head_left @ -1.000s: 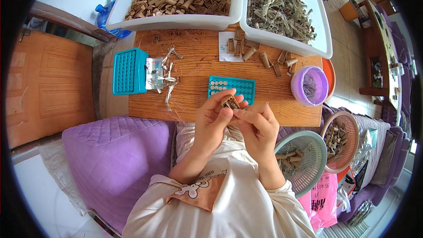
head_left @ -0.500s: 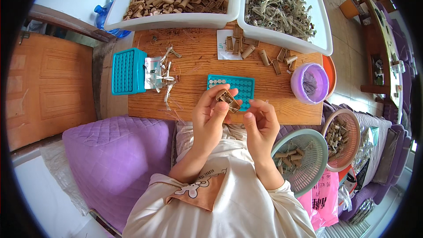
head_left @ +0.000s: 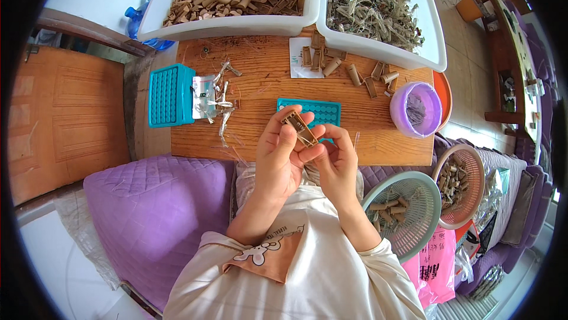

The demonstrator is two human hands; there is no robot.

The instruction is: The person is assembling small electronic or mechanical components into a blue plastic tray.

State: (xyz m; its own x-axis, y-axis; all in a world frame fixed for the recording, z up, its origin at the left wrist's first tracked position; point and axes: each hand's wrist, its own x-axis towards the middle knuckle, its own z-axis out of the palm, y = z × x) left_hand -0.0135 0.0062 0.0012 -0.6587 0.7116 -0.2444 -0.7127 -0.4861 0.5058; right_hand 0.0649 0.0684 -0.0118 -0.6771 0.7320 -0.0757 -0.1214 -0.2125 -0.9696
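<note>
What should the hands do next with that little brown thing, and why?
Perhaps the right hand should gently press inside the brown casing: its open side is showing, with details inside too small to name, the left hand grips it, and the right is close by its lower end.

Loose cream top (head_left: 322, 267), brown patch (head_left: 276, 268), white cartoon animal (head_left: 258, 255)

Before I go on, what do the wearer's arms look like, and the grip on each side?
Each grip is a bare hand, left hand and right hand, without gloves. The forearms are bare too, with no watch, cable or marking visible, up to loose cream sleeves ending near the elbows.
</note>
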